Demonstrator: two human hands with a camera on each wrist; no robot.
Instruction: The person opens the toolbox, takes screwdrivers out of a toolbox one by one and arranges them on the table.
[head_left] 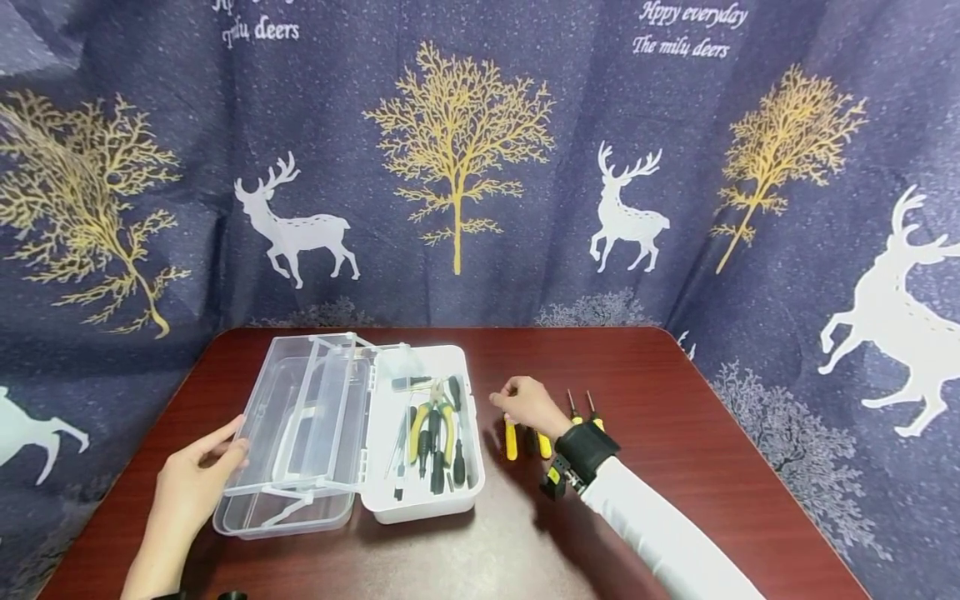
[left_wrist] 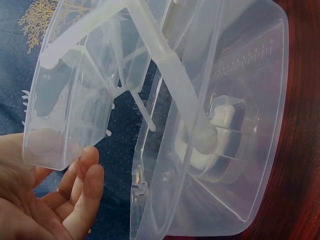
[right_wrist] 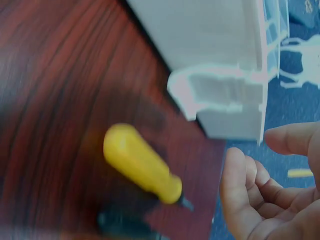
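A toolbox lies open, with its white box half (head_left: 423, 512) holding combination pliers (head_left: 415, 435) with yellow-green handles and several dark-handled screwdrivers (head_left: 459, 465). To its left are the clear lid (head_left: 247, 521) and, on folding arms, a clear plastic tray (head_left: 330, 421). My left hand (head_left: 197, 473) grips the tray's near left edge between thumb and fingers. Just right of the white half, my right hand (head_left: 534, 406) hovers with loosely bent fingers and holds nothing. Beneath it lies a yellow-handled screwdriver (right_wrist: 140, 162), beside a dark handle (right_wrist: 122, 224) that is blurred in the right wrist view.
Further right, two screwdrivers (head_left: 573, 407) lie with shafts pointing away, partly behind my right wrist. A dark red wooden table (head_left: 645, 367) carries everything. Behind it hangs a blue cloth (head_left: 510, 292) printed with deer and trees.
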